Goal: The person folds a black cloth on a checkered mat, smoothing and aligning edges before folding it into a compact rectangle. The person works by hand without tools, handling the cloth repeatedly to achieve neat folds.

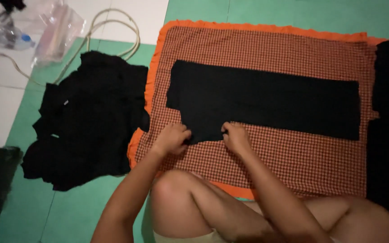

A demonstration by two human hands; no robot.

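Black cloth (266, 101): flat on the checked mat (293, 153), long side across, near edge by both hands.
Left hand (172, 138): fingers curled, pinching the near left corner of the cloth.
Right hand (236, 136): fingers curled, pinching the near edge just beside.
Doing it well: grip both spots evenly, lift together, keep the edge straight, smooth out wrinkles.
Watch out: one side pulled harder makes a crooked fold.
Nearby: black clothes pile (86, 121) on the green floor (68, 211), left of the mat.

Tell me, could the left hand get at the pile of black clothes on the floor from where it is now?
Probably yes. The left hand grips the flat black garment on the checked mat, and the black pile lies just to its left with nothing between.
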